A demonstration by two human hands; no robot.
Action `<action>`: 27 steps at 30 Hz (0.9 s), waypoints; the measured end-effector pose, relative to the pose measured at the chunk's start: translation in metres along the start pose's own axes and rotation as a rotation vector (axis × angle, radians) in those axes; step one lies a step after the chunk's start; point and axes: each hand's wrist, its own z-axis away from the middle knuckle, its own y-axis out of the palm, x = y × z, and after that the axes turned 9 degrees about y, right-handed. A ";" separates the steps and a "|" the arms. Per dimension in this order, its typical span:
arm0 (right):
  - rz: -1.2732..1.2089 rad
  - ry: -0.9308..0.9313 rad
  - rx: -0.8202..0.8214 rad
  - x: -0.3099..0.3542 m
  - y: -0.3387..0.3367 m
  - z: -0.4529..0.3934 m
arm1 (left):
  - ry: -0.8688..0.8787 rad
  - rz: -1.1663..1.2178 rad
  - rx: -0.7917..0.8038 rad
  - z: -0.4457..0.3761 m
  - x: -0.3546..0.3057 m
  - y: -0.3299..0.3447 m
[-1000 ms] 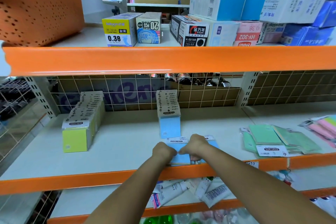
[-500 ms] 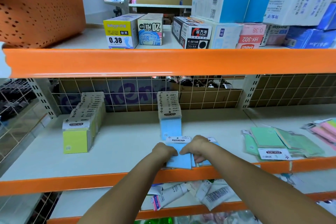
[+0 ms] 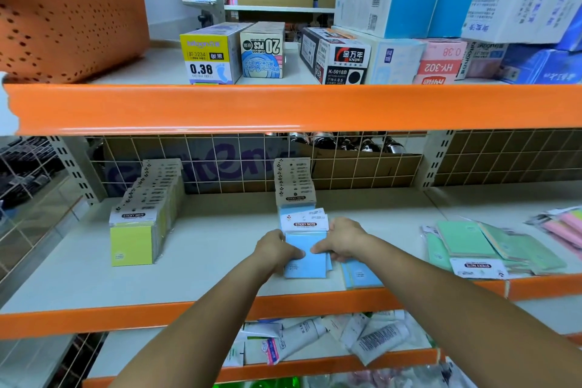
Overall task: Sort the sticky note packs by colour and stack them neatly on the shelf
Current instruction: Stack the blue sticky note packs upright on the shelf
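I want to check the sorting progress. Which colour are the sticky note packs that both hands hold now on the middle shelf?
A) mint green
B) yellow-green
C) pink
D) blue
D: the left hand and the right hand grip the blue packs from both sides, just in front of the upright blue row; the yellow-green row stands far to the left.

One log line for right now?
both hands grip light-blue sticky note packs | upright blue row behind | loose blue packs right
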 end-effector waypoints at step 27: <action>-0.324 -0.067 0.122 0.001 -0.007 -0.033 | 0.099 -0.126 0.060 0.002 0.014 -0.017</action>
